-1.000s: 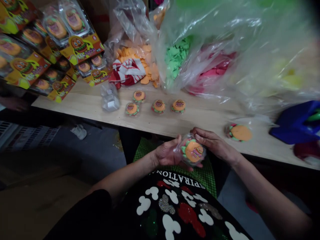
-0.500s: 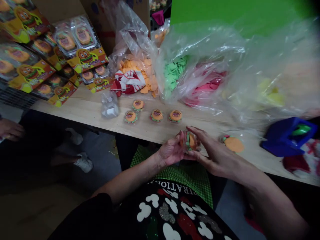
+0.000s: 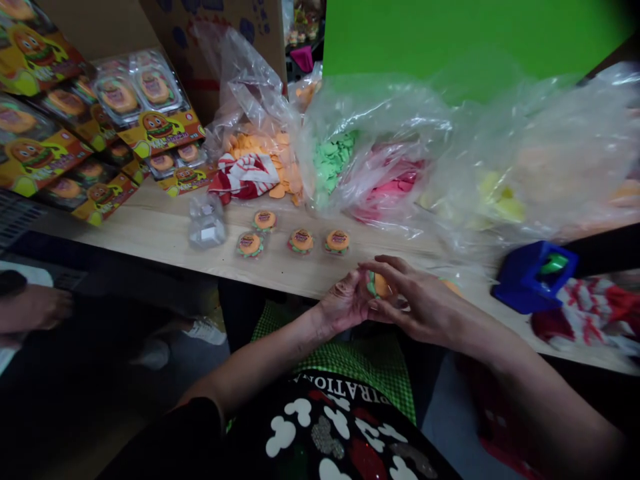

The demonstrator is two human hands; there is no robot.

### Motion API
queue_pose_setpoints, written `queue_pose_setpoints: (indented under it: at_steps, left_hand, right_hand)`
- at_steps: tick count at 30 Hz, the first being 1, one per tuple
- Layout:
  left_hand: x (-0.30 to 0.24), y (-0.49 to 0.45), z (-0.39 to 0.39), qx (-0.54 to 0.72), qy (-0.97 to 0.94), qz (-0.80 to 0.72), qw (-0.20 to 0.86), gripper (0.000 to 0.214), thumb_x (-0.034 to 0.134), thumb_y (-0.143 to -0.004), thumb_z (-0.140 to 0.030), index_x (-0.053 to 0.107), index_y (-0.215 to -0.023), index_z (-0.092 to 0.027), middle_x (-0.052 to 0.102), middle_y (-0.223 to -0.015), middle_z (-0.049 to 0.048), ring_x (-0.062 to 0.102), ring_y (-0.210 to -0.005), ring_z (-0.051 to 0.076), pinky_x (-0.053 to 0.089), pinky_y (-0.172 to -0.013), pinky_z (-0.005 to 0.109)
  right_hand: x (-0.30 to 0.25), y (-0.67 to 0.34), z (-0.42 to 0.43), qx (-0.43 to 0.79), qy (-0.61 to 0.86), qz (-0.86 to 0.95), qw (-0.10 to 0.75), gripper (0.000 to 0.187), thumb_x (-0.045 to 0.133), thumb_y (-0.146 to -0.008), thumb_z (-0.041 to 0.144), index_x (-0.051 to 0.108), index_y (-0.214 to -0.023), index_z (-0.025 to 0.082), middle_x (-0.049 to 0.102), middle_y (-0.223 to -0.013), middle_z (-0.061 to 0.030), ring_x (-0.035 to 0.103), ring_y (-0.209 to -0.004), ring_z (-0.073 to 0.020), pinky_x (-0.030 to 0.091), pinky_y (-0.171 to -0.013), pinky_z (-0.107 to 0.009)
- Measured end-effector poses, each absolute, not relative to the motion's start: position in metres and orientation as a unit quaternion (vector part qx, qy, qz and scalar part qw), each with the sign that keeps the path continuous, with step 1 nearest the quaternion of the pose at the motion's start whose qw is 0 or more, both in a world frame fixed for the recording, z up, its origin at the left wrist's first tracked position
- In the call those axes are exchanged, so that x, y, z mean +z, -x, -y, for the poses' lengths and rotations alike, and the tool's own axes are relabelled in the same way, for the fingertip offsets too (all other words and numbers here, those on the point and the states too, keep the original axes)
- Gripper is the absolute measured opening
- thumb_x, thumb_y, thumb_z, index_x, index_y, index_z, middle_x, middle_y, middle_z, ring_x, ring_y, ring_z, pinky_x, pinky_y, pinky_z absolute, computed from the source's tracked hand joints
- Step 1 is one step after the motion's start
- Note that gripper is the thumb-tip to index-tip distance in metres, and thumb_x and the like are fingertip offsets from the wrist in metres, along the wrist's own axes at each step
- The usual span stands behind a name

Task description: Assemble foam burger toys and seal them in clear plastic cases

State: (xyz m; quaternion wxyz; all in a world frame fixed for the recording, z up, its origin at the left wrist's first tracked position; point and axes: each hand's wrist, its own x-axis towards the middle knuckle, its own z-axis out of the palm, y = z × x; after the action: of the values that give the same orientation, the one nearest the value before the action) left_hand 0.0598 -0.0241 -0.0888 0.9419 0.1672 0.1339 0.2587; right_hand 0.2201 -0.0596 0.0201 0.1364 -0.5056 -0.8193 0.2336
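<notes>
Over the table's front edge, a small toy-like burger (image 3: pixel 380 285) with orange and green layers, in what looks like a clear plastic case, sits between both my hands. My left hand (image 3: pixel 345 305) cups it from the left, thumb on top. From the right, my right hand (image 3: pixel 423 300) curls its fingers and thumb around it, covering much of it. Just beyond my right hand an orange piece (image 3: pixel 450 285) shows, mostly hidden. Several finished-looking burgers, such as this one (image 3: pixel 301 241), lie on the wooden table (image 3: pixel 310 273), left of my hands.
Clear cases (image 3: pixel 207 227) stand at the left. Behind are plastic bags of orange pieces (image 3: pixel 287 170), green pieces (image 3: pixel 334 157) and pink pieces (image 3: pixel 395 180). A blue tape dispenser (image 3: pixel 533 277) and red-white cloth (image 3: pixel 587 310) lie right. Packed burger cards (image 3: pixel 165 127) rise left; a co-worker's hand (image 3: pixel 37 307) shows.
The view has turned slightly, so the table things sit further left. My right fingers cover more of the burger, which both hands still hold. The co-worker's hand has moved further into view.
</notes>
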Motion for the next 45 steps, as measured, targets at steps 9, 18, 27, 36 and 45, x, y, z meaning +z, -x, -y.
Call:
queue_pose_setpoints:
  at_steps: [9, 18, 27, 36, 45]
  left_hand:
    - [-0.072, -0.075, 0.007, 0.156, -0.199, -0.064, 0.965, 0.069, 0.071, -0.077, -0.063, 0.062, -0.13, -0.02, 0.069, -0.121, 0.0157, 0.071, -0.1, 0.033, 0.06, -0.068, 0.036]
    - [-0.061, -0.076, -0.006, 0.158, -0.218, -0.107, 0.957, 0.038, 0.056, -0.094, -0.047, 0.065, -0.123, -0.023, 0.069, -0.112, 0.0102, 0.07, -0.089, 0.021, 0.063, -0.07, 0.038]
    - [-0.035, -0.078, -0.005, 0.25, -0.349, -0.215, 0.877, 0.042, 0.075, -0.082, -0.041, 0.062, -0.117, -0.022, 0.066, -0.111, 0.007, 0.065, -0.092, 0.019, 0.055, -0.07, 0.028]
    - [-0.057, -0.022, 0.038, 0.219, -0.431, -0.296, 0.824, 0.04, 0.07, -0.087, -0.048, 0.059, -0.108, -0.015, 0.062, -0.102, 0.0043, 0.059, -0.092, 0.014, 0.048, -0.086, 0.027]
    - [-0.081, 0.034, 0.074, 0.152, -0.474, -0.37, 0.784, 0.046, 0.073, -0.082, -0.05, 0.057, -0.111, -0.018, 0.061, -0.101, 0.0049, 0.059, -0.09, 0.016, 0.048, -0.084, 0.03]
  right_hand:
    - [0.068, -0.264, 0.03, 0.383, 0.532, 0.747, 0.114, 0.052, 0.057, -0.092, 0.052, 0.056, -0.133, 0.021, 0.072, -0.109, -0.01, 0.072, -0.085, -0.0243, 0.056, -0.068, -0.032]
    - [0.053, -0.266, 0.036, 0.308, 0.571, 0.735, 0.198, 0.048, 0.055, -0.093, 0.057, 0.06, -0.121, 0.019, 0.068, -0.113, -0.0126, 0.067, -0.099, -0.0276, 0.055, -0.083, -0.039]
    - [0.021, -0.247, 0.064, 0.19, 0.579, 0.747, 0.266, 0.063, 0.057, -0.094, 0.047, 0.035, -0.148, 0.023, 0.047, -0.143, -0.0184, 0.049, -0.128, -0.0338, 0.046, -0.102, -0.052]
    - [-0.03, -0.241, 0.102, 0.55, 0.577, 0.569, 0.201, 0.048, 0.037, -0.098, 0.066, 0.049, -0.083, 0.022, 0.053, -0.077, -0.0011, 0.051, -0.073, -0.017, 0.045, -0.067, -0.03]
    - [-0.069, -0.202, 0.118, 0.611, 0.525, 0.563, 0.184, 0.046, 0.04, -0.096, 0.066, 0.049, -0.086, 0.022, 0.051, -0.08, -0.001, 0.048, -0.073, -0.0171, 0.044, -0.065, -0.029]
